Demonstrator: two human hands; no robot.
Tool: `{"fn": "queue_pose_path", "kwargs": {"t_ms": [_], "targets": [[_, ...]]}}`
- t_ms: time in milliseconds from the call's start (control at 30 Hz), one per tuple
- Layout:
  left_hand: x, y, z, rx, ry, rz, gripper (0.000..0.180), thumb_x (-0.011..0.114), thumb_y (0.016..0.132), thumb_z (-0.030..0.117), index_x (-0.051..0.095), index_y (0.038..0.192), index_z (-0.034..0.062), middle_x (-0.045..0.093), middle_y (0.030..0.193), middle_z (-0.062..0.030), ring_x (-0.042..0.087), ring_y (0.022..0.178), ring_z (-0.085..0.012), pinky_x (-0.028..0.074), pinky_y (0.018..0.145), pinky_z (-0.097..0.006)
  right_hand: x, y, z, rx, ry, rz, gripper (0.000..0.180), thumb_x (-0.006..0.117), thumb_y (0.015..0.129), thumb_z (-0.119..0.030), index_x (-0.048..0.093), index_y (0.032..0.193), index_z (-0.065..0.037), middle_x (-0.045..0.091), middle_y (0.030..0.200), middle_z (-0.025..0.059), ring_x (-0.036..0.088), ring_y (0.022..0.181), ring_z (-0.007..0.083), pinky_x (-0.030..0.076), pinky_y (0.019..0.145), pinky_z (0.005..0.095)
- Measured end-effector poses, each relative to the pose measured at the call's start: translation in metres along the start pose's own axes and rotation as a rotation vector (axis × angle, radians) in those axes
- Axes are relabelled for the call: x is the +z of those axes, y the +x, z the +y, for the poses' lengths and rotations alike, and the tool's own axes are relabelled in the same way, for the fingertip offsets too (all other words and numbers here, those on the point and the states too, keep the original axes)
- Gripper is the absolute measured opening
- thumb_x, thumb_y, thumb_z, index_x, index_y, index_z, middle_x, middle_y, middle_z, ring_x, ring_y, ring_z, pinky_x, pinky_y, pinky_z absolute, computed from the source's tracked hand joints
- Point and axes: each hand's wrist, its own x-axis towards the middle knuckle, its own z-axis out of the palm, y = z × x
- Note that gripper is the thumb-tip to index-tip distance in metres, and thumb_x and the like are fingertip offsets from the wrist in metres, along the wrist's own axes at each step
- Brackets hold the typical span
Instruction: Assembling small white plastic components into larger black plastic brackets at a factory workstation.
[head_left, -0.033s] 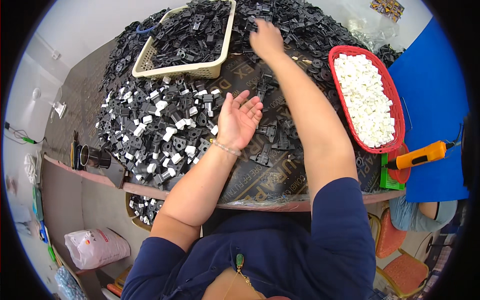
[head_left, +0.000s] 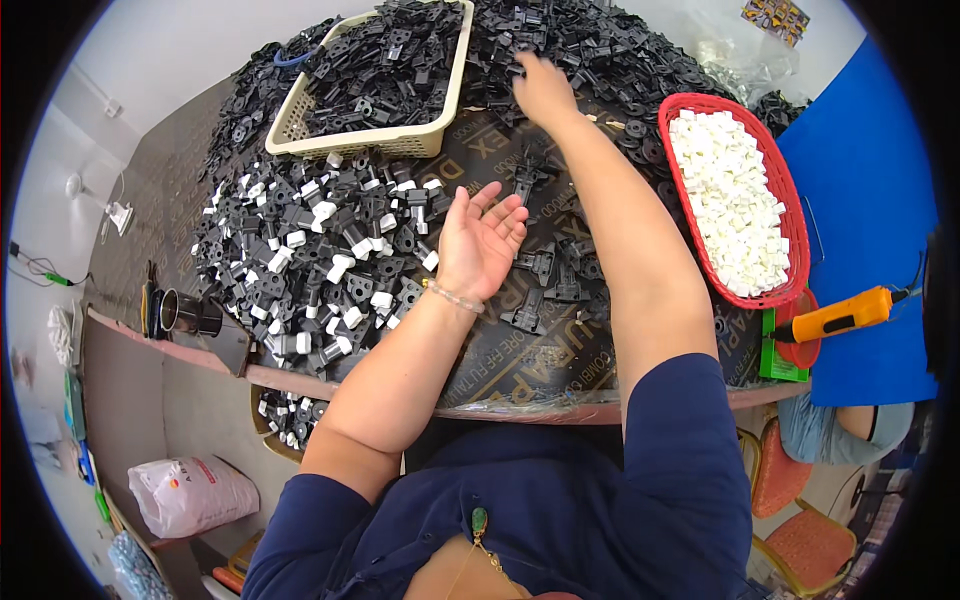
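My left hand (head_left: 478,243) rests palm up over the table, fingers slightly curled and apart, nothing in it. A heap of black plastic parts with white caps (head_left: 320,245) spreads to its left. Just right of it, several loose black plastic parts (head_left: 567,268) lie on the dark printed tabletop. My right hand (head_left: 545,92) reaches to the far side, its blurred fingers at the near edge of a large pile of black plastic parts (head_left: 590,50). Whether those fingers hold a part cannot be made out.
A cream plastic basket (head_left: 400,141) full of black parts stands at the back left. At the right is a red basket (head_left: 672,150) of small white caps (head_left: 730,200). An orange-handled tool (head_left: 845,312) lies beside a green box (head_left: 783,360). A metal cup (head_left: 190,314) sits at the left edge.
My right hand has shifted slightly to the right and nearer to me along the pile's edge. My left hand stays almost where it was, palm up.
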Motion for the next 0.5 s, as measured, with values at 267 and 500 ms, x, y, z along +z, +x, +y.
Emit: {"fn": "queue_pose_path", "kwargs": {"t_ms": [267, 500], "targets": [[-0.005, -0.001, 0.008, 0.027, 0.03, 0.023, 0.047, 0.045, 0.104, 0.047, 0.049, 0.126, 0.0052, 0.064, 0.106, -0.0152, 0.064, 0.092, -0.0249, 0.054, 0.08, -0.035, 0.023, -0.021, 0.001, -0.135, -0.107, -0.46, 0.043, 0.07, 0.086, -0.032, 0.066, 0.123, -0.011, 0.061, 0.127, 0.021, 0.06, 0.116, 0.0388, 0.05, 0.097, 0.0438], [0.008, -0.009, -0.002, 0.333, 0.395, -0.002, 0.038, 0.062, 0.099, 0.019, 0.047, 0.131, 0.0047, 0.061, 0.114, -0.0126, 0.064, 0.098, -0.0201, 0.053, 0.081, -0.032, -0.047, -0.059, -0.006, -0.029, 0.022, -0.394, 0.027, 0.074, 0.082, -0.025, 0.071, 0.099, -0.005, 0.069, 0.092, 0.0139, 0.068, 0.086, 0.0311, 0.055, 0.081, 0.0407]]}}
